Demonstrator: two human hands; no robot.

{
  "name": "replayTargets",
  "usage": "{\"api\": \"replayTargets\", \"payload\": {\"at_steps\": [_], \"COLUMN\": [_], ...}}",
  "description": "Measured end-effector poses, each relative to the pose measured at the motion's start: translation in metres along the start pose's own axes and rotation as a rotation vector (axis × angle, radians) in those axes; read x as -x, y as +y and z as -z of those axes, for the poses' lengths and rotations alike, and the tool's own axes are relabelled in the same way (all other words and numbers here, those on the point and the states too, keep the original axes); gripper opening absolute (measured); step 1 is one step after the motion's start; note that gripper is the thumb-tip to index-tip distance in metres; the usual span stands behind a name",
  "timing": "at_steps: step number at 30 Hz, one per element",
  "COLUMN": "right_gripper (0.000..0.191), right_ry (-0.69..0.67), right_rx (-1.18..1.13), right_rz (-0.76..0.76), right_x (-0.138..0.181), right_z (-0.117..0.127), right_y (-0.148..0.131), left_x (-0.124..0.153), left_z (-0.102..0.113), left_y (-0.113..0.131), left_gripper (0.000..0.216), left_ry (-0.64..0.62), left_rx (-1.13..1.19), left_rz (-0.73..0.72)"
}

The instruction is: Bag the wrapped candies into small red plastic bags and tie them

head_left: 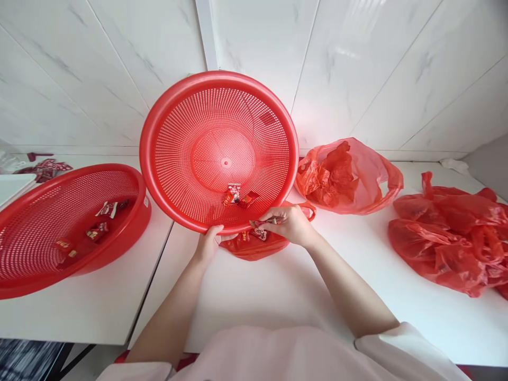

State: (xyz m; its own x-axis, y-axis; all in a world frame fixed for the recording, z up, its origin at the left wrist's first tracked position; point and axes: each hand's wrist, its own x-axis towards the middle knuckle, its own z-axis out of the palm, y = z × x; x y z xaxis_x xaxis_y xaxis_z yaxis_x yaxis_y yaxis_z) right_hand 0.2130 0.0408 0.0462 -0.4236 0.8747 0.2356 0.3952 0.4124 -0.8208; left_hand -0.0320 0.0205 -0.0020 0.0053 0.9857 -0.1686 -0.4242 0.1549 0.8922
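Note:
A round red plastic basket (224, 116) is tilted up toward me in front of the wall. My left hand (208, 245) grips its near rim, thumb over the edge and fingers beneath. A few small red and white snack packets (234, 193) lie low inside the basket. Just over the near right rim, my right hand (289, 224) is closed in a pinch on a small snack packet (259, 224), partly covered by the fingers. Beneath the rim and this hand sits a red plastic bag (254, 251) with packets showing in it; the basket hides part of the bag.
At left, a second red basket (137, 227) leans with several packets inside. An opened red bag (373, 180) rests against the tiled wall (349, 69). More crumpled red bags (452, 238) are piled on the white table (341, 328) at right. A seam runs between two tabletops.

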Motion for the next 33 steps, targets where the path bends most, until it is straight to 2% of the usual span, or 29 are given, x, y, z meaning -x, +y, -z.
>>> {"api": "replayTargets", "payload": {"at_steps": [4,11,16,19,21,24,28,31,33], "right_gripper": [0.013,0.021,0.025,0.031,0.045,0.062,0.050,0.040,0.045], "right_ry": [-0.007,0.117,0.206,0.140,0.074,-0.059,-0.212,-0.144,-0.054], "right_rx": [0.049,0.130,0.433,0.630,0.713,0.691,0.544,0.517,0.570], "right_rz": [0.055,0.164,0.251,0.294,0.285,0.268,0.293,0.285,0.256], "right_x": [-0.001,-0.001,-0.002,-0.003,-0.004,-0.002,-0.001,-0.002,-0.003], "right_z": [0.007,0.010,0.005,-0.002,-0.008,-0.017,-0.022,-0.022,-0.025], "right_y": [-0.002,-0.007,-0.004,0.000,0.003,0.008,0.005,0.000,0.000], "left_x": [-0.002,-0.002,0.003,0.007,0.008,0.008,0.005,0.004,0.005], "left_z": [0.000,-0.003,-0.005,-0.006,-0.006,-0.006,-0.005,-0.003,-0.003], "left_y": [0.001,0.004,0.002,0.000,-0.003,-0.006,-0.005,-0.001,0.001], "left_gripper": [0.055,0.057,0.053,0.050,0.050,0.050,0.048,0.048,0.048], "left_ry": [0.023,0.047,0.002,-0.070,-0.103,-0.086,-0.087,-0.108,-0.122], "left_rx": [0.040,0.073,0.040,0.012,-0.008,-0.022,0.002,0.002,-0.014], "left_rz": [-0.049,-0.069,-0.007,0.055,0.086,0.089,0.094,0.099,0.096]}}
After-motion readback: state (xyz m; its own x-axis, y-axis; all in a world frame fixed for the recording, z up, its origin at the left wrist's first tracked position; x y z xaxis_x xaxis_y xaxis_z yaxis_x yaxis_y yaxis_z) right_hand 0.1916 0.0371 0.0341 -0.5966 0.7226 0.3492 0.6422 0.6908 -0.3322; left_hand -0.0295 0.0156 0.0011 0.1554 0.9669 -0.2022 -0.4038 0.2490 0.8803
